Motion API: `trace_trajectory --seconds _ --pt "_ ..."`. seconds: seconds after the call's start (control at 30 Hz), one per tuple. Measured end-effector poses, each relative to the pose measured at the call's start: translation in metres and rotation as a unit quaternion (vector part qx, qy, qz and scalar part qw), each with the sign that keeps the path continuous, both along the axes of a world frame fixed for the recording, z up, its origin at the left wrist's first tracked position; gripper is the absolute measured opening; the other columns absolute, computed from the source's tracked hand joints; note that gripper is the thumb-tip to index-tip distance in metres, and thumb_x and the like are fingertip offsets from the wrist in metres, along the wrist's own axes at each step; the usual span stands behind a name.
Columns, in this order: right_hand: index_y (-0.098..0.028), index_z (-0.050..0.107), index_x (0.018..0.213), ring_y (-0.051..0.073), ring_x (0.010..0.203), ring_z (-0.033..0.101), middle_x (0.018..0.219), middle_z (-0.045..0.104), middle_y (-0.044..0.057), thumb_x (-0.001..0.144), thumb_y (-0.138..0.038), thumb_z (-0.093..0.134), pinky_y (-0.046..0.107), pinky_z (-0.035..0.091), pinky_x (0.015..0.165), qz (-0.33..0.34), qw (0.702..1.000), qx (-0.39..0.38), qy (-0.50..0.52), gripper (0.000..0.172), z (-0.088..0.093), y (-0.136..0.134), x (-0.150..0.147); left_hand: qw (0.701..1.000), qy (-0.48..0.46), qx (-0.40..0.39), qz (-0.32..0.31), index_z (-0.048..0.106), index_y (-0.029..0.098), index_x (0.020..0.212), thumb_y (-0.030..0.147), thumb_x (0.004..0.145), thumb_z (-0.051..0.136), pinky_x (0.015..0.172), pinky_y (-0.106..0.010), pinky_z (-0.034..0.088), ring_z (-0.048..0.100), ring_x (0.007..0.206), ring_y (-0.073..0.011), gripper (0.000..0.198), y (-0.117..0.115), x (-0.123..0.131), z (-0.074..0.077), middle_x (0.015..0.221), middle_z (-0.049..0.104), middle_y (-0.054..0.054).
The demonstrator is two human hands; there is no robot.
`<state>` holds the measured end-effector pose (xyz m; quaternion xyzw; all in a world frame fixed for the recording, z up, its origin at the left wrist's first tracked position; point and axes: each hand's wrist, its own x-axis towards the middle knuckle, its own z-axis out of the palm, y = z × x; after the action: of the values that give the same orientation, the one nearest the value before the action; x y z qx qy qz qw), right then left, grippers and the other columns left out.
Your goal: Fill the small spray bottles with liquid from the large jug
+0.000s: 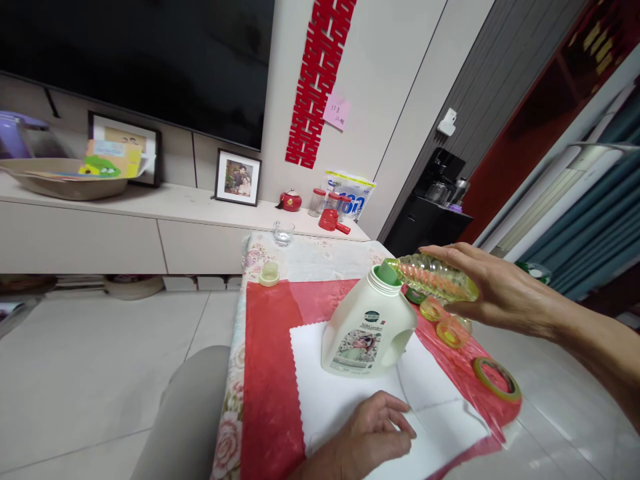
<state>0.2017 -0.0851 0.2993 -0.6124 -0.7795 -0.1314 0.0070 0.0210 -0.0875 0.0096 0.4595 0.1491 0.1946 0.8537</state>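
At the jug (367, 327), the right hand (493, 283) grips a tipped bottle (433, 275), the left hand (377, 433) half-open.

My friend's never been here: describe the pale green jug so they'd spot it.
Find the large red sheet, then the white, scalloped-edged mat on it. The pale green jug stands on that mat, with the right hand holding a ribbed container at its mouth. It's the bulkiest container there, with a picture label and handle hole.

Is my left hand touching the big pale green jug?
Apart: the head view shows bare white sheet between the left hand and the pale green jug.
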Motion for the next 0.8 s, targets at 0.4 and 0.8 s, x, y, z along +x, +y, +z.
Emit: trace_trajectory --seconds 0.4,0.8 --pt "-0.035 0.035 0.151 0.029 0.106 0.062 0.128 0.056 0.010 0.084 -0.031 0.064 0.045 0.055 0.086 0.006 1.000 -0.008 -0.009 0.073 0.0047 0.0010 -0.0026 1.000 -0.004 0.005 -0.002 0.062 0.015 0.106 0.025 0.059 0.075 0.074 -0.033 0.041 0.061 0.074 -0.0149 0.050 -0.0001 -0.0021 0.0027 0.093 0.070 -0.005" --pt "-0.034 0.037 0.150 0.029 0.105 0.063 0.125 0.057 0.010 0.083 -0.029 0.062 0.045 0.055 0.086 0.008 1.000 -0.006 -0.016 0.072 0.0057 0.0021 -0.0009 1.000 -0.005 0.004 -0.007 0.062 0.014 0.107 0.028 0.057 0.078 0.073 -0.033 0.041 0.060 0.075 -0.0166 0.054 -0.0004 0.0000 0.0008 0.093 0.070 -0.007"
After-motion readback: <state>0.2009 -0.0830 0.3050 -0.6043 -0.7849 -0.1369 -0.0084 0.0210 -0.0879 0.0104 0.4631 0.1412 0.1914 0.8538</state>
